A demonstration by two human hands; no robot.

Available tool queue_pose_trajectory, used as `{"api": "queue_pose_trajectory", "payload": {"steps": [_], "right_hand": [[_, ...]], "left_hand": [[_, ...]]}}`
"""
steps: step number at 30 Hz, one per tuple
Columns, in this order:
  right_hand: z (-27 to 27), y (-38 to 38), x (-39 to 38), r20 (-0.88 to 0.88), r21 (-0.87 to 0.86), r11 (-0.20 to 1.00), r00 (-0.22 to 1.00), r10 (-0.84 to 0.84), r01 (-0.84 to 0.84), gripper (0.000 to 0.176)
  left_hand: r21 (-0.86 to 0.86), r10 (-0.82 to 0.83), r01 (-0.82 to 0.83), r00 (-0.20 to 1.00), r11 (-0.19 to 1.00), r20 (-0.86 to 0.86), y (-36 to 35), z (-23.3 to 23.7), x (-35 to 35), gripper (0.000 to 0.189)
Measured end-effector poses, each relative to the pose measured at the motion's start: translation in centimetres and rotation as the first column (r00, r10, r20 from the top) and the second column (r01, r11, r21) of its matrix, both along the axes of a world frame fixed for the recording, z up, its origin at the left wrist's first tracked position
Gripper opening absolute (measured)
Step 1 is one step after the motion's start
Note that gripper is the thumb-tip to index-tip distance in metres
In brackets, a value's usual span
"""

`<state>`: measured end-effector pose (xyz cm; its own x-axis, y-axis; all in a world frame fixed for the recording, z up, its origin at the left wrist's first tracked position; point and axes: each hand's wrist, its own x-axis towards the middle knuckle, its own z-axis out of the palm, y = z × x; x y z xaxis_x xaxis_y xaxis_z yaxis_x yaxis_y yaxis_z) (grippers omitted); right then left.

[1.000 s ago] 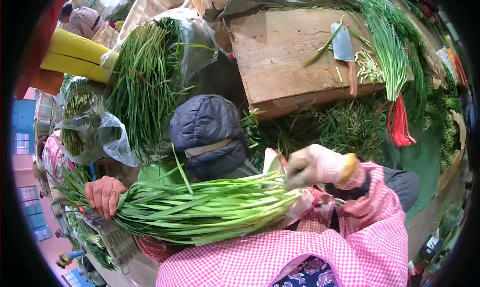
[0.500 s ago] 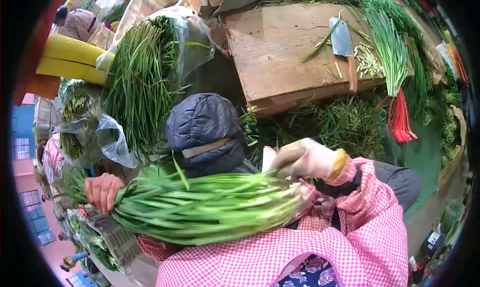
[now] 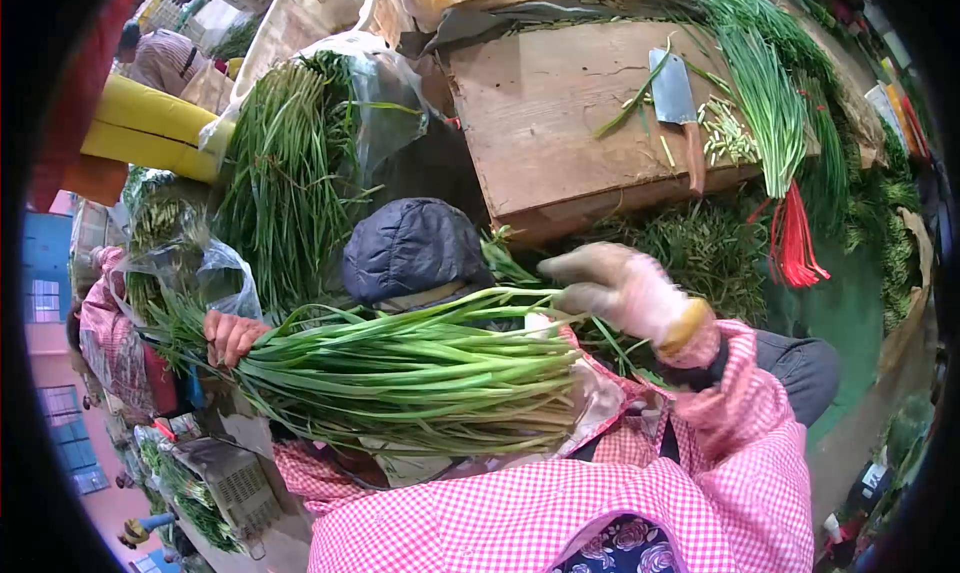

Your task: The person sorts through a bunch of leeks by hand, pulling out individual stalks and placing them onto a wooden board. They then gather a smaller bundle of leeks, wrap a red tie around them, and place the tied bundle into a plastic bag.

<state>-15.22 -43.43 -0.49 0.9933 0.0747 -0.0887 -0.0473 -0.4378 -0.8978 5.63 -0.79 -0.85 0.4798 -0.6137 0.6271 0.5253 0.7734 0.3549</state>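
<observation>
My left hand (image 3: pixel 237 339), bare, is closed around the leafy end of a large loose bunch of garlic chives (image 3: pixel 430 373), which lies across my lap with the pale stalk ends to the right. My right hand (image 3: pixel 640 303), in a pale glove with a yellow cuff, is just above those stalk ends, blurred by motion. Its fingers look stretched out and apart, with nothing visible in them. A dark quilted thing (image 3: pixel 415 253), like a cap or padded cover, is right behind the bunch.
A wooden board (image 3: pixel 560 113) ahead bears a cleaver (image 3: pixel 673 88) and cut stalk pieces (image 3: pixel 728 133). Chives with red ties (image 3: pixel 795 238) hang at its right. More chives (image 3: pixel 290 163) fill a plastic bag at left. Trimmings (image 3: pixel 690 263) cover the floor. A person (image 3: pixel 165 58) is far left.
My right hand has moved off the stalk ends, its fingers spreading. The bunch has loosened and fanned out, and my left hand has shifted slightly right.
</observation>
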Motion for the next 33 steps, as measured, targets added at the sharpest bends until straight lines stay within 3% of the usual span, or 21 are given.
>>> {"api": "queue_pose_trajectory", "payload": {"steps": [1, 2, 5, 6, 8, 9, 10, 12, 14, 16, 18, 19, 20, 21, 23, 24, 26, 28, 30, 32, 33], "right_hand": [[-0.1, 1.5, 0.9, -0.04, 0.112, 0.992, 0.998, 0.055, -0.05, 0.037], [-0.2, 3.0, 1.1, -0.208, 0.41, 0.912, 0.971, 0.119, -0.023, 0.032], [-1.3, 3.8, 1.1, 0.063, -0.118, 0.976, 0.979, 0.192, -0.183, 0.028], [-0.6, 3.9, 0.2, -0.165, 0.294, 0.954, 0.986, -0.005, 0.054, 0.024], [0.8, 3.5, 0.3, -0.29, 0.246, 0.931, 0.937, -0.195, 0.27, 0.019], [-0.3, 3.0, -0.1, -0.138, 0.112, 0.976, 0.975, -0.172, 0.188, 0.019], [-1.9, 2.3, -0.6, 0.022, -0.032, 0.992, 0.992, -0.122, 0.122, 0.019], [-4.0, 1.4, -1.6, 0.078, -0.226, 0.964, 0.989, -0.126, 0.141, 0.021], [-5.1, 0.6, -2.3, -0.195, -0.331, 0.941, 0.971, -0.138, 0.067, 0.02], [-8.0, -0.3, -4.5, -0.183, -0.186, 0.972, 0.967, -0.177, 0.143, 0.019], [-6.8, -2.0, -6.5, -0.212, -0.315, 0.935, 0.949, -0.235, 0.162, 0.014], [-11.5, -6.0, -9.0, 0.145, -0.692, 0.721, 0.978, 0.152, -0.009, 0.012], [-12.1, -8.1, -10.3, -0.231, -0.69, 0.703, 0.973, 0.016, -0.175, 0.015], [-13.1, -10.2, -10.7, -0.443, -0.621, 0.765, 0.882, -0.16, -0.173, 0.018], [-8.4, -9.0, -8.9, -0.569, -0.595, 0.776, 0.79, -0.226, -0.207, 0.027], [-3.4, -6.9, -6.5, -0.498, -0.648, 0.717, 0.855, -0.142, -0.258, 0.034], [-3.7, -6.4, -4.7, 0.05, -0.777, 0.622, 0.995, -0.09, 0.095, 0.044], [-0.4, -3.0, -1.2, 0.191, -0.439, 0.877, 0.974, -0.122, 0.196, 0.053], [-0.3, 0.4, 1.4, 0.129, -0.056, 0.989, 0.983, -0.132, 0.14, 0.054], [-1.3, 3.0, 2.6, 0.001, 0.135, 0.99, 0.999, -0.048, 0.048, 0.055], [-3.5, 3.9, 2.8, -0.142, 0.489, 0.868, 0.99, -0.02, 0.088, 0.057]], "left_hand": [[0.034, 0.012, -0.011, 1.0, 0.999, -0.028, 0.0, -0.1, 0.0, 0.007], [0.068, 0.027, -0.023, 0.998, 0.997, -0.057, 0.2, -0.2, 0.0, 0.007], [0.165, 0.106, -0.082, 0.984, 0.983, -0.141, 1.4, -0.1, -0.5, 0.007], [0.199, 0.142, -0.108, 0.976, 0.974, -0.166, 2.0, 0.2, -0.8, 0.007], [0.292, 0.365, -0.274, 0.872, 0.916, -0.326, -1.2, 2.2, -3.5, 0.004], [0.346, 0.35, -0.2, 0.82, 0.917, -0.452, -0.6, 2.2, -3.0, 0.003], [0.395, 0.503, -0.341, 0.737, 0.853, -0.45, -2.4, 2.5, -3.7, 0.003], [0.453, 0.527, -0.316, 0.701, 0.834, -0.481, -4.2, 3.2, -4.0, 0.005], [0.544, 0.561, -0.299, 0.716, 0.784, -0.416, -4.7, 2.0, -3.4, 0.005], [0.543, 0.532, -0.264, 0.732, 0.797, -0.425, -5.2, 1.1, -2.9, 0.009], [0.532, 0.559, -0.305, 0.715, 0.79, -0.42, -5.1, 0.9, -3.2, 0.009], [0.471, 0.496, -0.275, 0.744, 0.838, -0.448, -4.1, 0.3, -2.7, 0.01], [0.471, 0.532, -0.308, 0.702, 0.827, -0.474, -4.0, 0.7, -3.0, 0.01], [0.496, 0.561, -0.332, 0.702, 0.802, -0.439, -3.7, 0.6, -2.9, 0.009], [0.562, 0.538, -0.27, 0.748, 0.782, -0.389, -2.8, -0.6, -1.3, 0.009], [0.598, 0.572, -0.306, 0.753, 0.741, -0.324, -3.4, -0.3, -1.1, 0.011], [0.686, 0.627, -0.326, 0.741, 0.65, -0.242, -3.6, 0.0, -0.4, 0.011], [0.631, 0.617, -0.365, 0.751, 0.685, -0.236, -4.1, 0.3, -0.3, 0.012], [0.604, 0.628, -0.412, 0.754, 0.682, -0.194, -4.6, 0.2, 0.1, 0.014], [0.624, 0.658, -0.428, 0.728, 0.654, -0.19, -5.1, 0.5, 0.3, 0.02], [0.687, 0.702, -0.455, 0.704, 0.566, -0.112, -5.4, 0.9, 0.4, 0.021]]}}
